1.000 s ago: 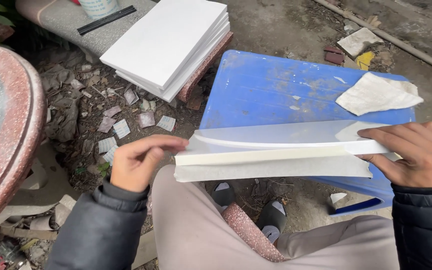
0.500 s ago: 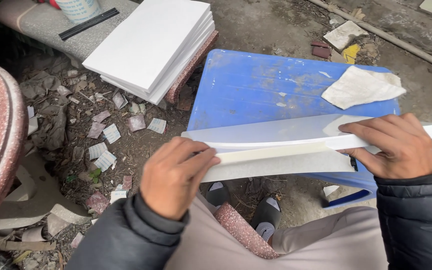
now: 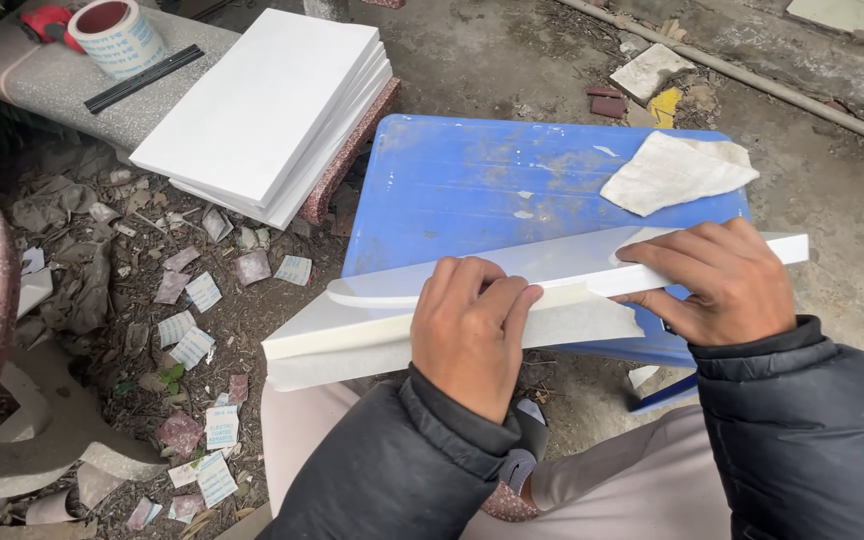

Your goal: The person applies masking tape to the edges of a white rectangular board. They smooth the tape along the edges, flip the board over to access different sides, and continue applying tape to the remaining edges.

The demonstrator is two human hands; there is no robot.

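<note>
Bystander items, outdoor spot
White panel stack (image 3: 267, 110) on stone bench (image 3: 72, 95) w/ tape roll (image 3: 112, 35); rag (image 3: 674, 172) on blue stool (image 3: 492, 190); paper scraps (image 3: 192, 345) on ground.

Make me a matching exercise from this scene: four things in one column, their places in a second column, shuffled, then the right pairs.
Things:
1. tape roll
2. stack of white panels
3. crumpled cloth
4. white panel

Places:
A. under both hands, at the blue stool's near edge
B. far right of the blue stool
C. far end of the stone bench
D. near end of the stone bench

Pairs: 1-C, 2-D, 3-B, 4-A
</note>
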